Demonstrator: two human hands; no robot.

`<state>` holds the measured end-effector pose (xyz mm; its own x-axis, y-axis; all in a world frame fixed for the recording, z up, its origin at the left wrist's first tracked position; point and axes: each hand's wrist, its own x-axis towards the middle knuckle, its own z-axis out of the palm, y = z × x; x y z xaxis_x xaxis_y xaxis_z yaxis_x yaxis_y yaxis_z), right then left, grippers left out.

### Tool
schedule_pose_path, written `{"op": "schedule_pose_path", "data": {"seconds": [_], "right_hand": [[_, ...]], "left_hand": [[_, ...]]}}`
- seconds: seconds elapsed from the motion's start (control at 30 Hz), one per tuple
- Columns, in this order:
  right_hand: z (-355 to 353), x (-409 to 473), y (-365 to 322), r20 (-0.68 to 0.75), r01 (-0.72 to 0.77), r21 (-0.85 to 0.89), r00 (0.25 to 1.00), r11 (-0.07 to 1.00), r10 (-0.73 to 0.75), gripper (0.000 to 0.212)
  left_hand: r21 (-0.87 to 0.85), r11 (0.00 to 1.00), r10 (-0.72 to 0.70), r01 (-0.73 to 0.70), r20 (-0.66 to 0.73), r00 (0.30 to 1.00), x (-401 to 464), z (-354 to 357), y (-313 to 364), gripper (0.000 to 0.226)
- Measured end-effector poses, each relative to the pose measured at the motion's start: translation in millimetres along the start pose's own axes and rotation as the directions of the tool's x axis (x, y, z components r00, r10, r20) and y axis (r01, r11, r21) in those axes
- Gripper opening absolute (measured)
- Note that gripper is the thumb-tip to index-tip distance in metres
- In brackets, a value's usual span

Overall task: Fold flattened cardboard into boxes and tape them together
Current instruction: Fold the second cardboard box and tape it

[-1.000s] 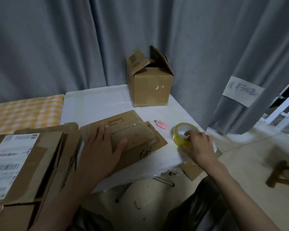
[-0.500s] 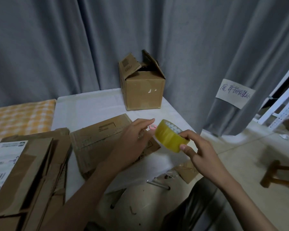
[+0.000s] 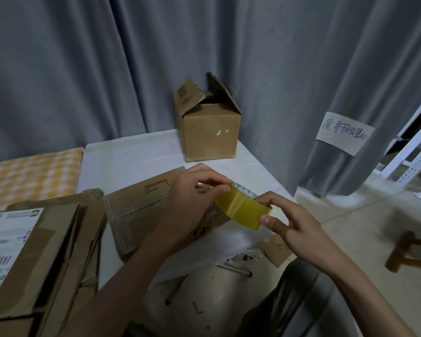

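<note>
A yellow roll of tape is held in the air above the white table's front right corner. My right hand grips the roll from the right, thumb on its outer face. My left hand pinches the roll's upper left edge with fingertips. Under my hands lies a flattened cardboard piece, partly hidden by my left forearm. A folded brown box with its top flaps up stands at the table's back right.
A stack of flattened cardboard with a white shipping label lies at the left. A yellow checked cloth covers the surface behind it. Grey curtains hang behind, one bearing a paper note. A wooden stool stands on the floor at right.
My right hand lifted the tape roll off the table. My left hand left the flat cardboard and came up to pinch the roll's edge.
</note>
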<state>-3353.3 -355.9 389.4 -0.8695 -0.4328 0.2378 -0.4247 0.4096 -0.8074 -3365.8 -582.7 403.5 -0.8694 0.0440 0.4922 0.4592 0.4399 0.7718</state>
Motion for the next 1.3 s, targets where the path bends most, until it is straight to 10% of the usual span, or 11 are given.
{"op": "schedule_pose_path", "data": {"seconds": [0.37,0.57,0.77,1.0,1.3], "right_hand": [[1.9,-0.3,-4.8,0.033,-0.084,-0.008,0.996,0.996,0.085,0.011],[9.7,5.3,-11.4,-0.061,-0.124,0.186,0.989,0.975,0.137,0.043],[33.1,6.3,-13.9,-0.045,-0.207,0.421,0.968,0.883,0.248,0.048],[34.2,-2.3,-12.3,-0.097,-0.275,0.355,0.94,0.893,0.328,0.027],[64.0,0.4,-17.5,-0.186,-0.294,0.243,0.921,0.924,0.342,0.026]], "left_hand": [[-0.002,0.976,-0.219,0.219,-0.035,0.975,-1.5,-0.6,5.8,0.009],[-0.231,0.82,-0.473,0.524,0.242,0.847,15.9,-24.4,3.4,0.014],[-0.067,0.862,-0.444,0.503,0.377,0.813,57.0,-54.1,-9.3,0.01],[0.061,0.879,-0.476,0.472,0.137,0.869,103.8,-92.2,-48.0,0.013],[0.199,0.907,-0.409,0.37,0.215,0.887,112.9,-73.2,-90.0,0.009]]}}
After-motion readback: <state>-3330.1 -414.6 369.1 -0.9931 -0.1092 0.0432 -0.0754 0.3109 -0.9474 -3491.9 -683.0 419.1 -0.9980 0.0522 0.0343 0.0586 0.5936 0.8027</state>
